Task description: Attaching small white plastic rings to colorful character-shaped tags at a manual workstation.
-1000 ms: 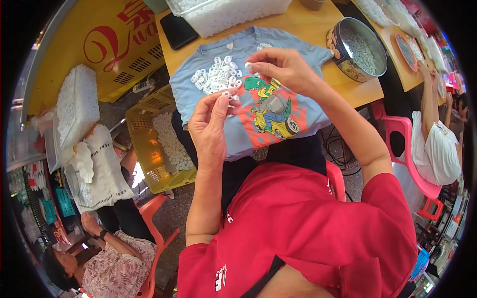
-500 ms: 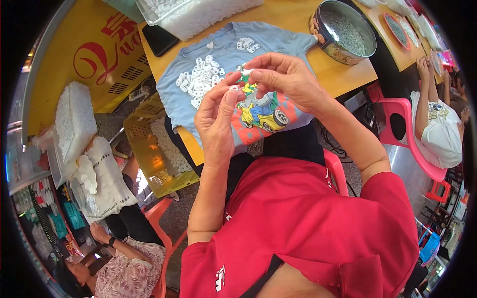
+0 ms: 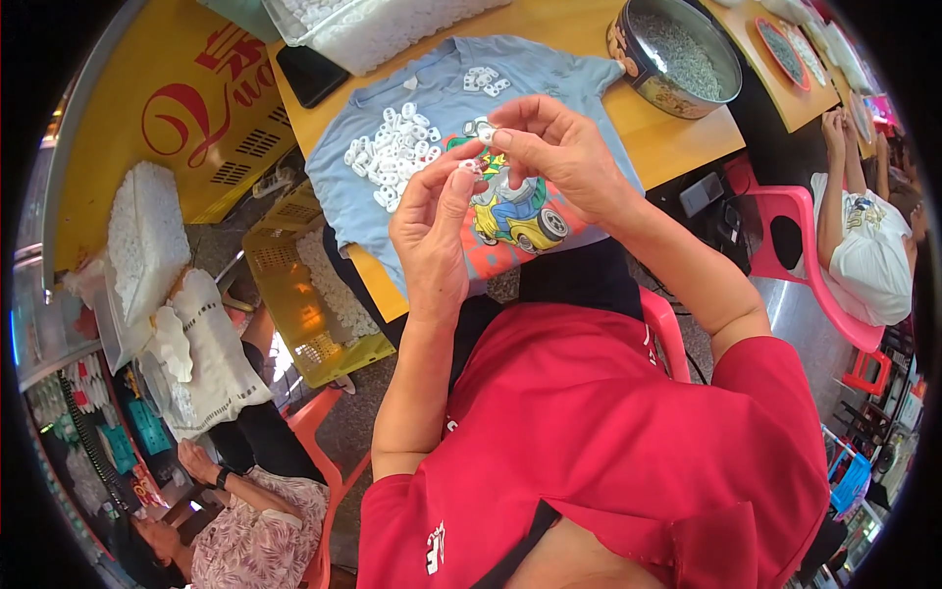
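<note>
Both my hands are raised over a light blue T-shirt (image 3: 339, 147) spread on the table. Between the thumb and fingers of my left hand (image 3: 432, 231) is a small white plastic piece (image 3: 472, 167). My right hand (image 3: 569, 157) pinches another small white oval piece (image 3: 485, 131), slightly above and apart from the left one. A heap of white oval plastic pieces with holes (image 3: 394, 147) lies on the shirt beyond my left hand. A smaller cluster of white pieces (image 3: 484, 79) sits near the shirt's neckline.
A round tin (image 3: 677, 93) full of small metallic parts stands at the far right. A black phone (image 3: 309, 76) and a clear tub of white pieces (image 3: 378, 34) are at the back. A yellow crate (image 3: 285, 255) stands below left. Other people sit on both sides.
My right fingertips have shifted slightly away, and the oval piece in them shows more plainly. My left hand has moved a little to the right. Both still pinch their pieces.
</note>
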`<move>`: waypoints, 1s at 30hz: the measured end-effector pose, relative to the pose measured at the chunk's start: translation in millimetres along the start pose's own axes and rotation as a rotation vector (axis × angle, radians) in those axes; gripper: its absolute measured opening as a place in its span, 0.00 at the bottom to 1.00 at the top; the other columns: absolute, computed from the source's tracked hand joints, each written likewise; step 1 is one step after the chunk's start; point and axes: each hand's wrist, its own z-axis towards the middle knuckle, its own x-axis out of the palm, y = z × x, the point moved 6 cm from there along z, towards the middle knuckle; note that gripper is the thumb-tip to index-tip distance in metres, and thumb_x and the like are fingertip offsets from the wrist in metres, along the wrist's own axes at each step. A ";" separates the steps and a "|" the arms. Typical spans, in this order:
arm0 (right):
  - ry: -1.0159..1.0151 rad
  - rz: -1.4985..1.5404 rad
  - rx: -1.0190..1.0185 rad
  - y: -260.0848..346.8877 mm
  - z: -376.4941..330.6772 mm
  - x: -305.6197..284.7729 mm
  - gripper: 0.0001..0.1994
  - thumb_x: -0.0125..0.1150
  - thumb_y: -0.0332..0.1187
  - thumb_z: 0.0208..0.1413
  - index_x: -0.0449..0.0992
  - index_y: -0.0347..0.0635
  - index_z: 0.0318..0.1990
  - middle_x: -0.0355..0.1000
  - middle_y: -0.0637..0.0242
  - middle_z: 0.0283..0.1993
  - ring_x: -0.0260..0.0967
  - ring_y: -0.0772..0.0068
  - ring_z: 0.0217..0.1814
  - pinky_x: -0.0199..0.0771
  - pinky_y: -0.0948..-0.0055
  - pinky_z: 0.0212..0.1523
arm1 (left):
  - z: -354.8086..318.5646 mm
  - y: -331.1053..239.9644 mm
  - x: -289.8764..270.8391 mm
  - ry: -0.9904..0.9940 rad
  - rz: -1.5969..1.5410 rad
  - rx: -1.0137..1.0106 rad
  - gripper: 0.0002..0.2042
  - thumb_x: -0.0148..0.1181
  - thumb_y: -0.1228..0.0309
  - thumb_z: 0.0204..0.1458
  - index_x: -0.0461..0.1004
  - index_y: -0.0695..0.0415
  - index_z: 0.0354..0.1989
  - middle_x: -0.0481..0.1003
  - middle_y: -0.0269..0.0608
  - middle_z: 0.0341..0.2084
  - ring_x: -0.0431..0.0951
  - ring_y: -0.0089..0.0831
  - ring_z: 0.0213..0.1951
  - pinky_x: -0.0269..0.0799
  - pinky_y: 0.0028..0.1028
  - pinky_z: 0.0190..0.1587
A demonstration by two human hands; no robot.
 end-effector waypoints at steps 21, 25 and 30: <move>0.051 -0.150 -0.074 19.8 -12.6 10.0 0.14 0.62 0.30 0.60 0.75 0.32 0.50 0.78 0.65 0.37 0.71 0.83 0.31 0.73 0.82 0.35 | 0.2 3.1 -1.8 -0.117 -0.009 -0.034 0.08 0.59 0.71 0.60 0.74 0.63 0.42 0.77 0.36 0.36 0.75 0.20 0.37 0.71 0.22 0.42; 0.048 -0.210 -0.078 19.9 -12.0 9.0 0.13 0.61 0.28 0.60 0.75 0.33 0.51 0.76 0.66 0.37 0.69 0.83 0.32 0.72 0.83 0.36 | -0.5 1.2 -0.1 -0.117 0.015 -0.033 0.08 0.59 0.70 0.60 0.75 0.62 0.41 0.76 0.35 0.35 0.74 0.20 0.36 0.70 0.20 0.41; 0.052 -0.214 -0.093 18.7 -10.8 6.7 0.13 0.61 0.28 0.60 0.75 0.33 0.51 0.76 0.67 0.38 0.68 0.83 0.31 0.70 0.83 0.35 | -0.5 1.9 0.6 -0.110 0.017 -0.054 0.08 0.59 0.70 0.60 0.74 0.62 0.41 0.76 0.34 0.34 0.74 0.19 0.36 0.68 0.19 0.40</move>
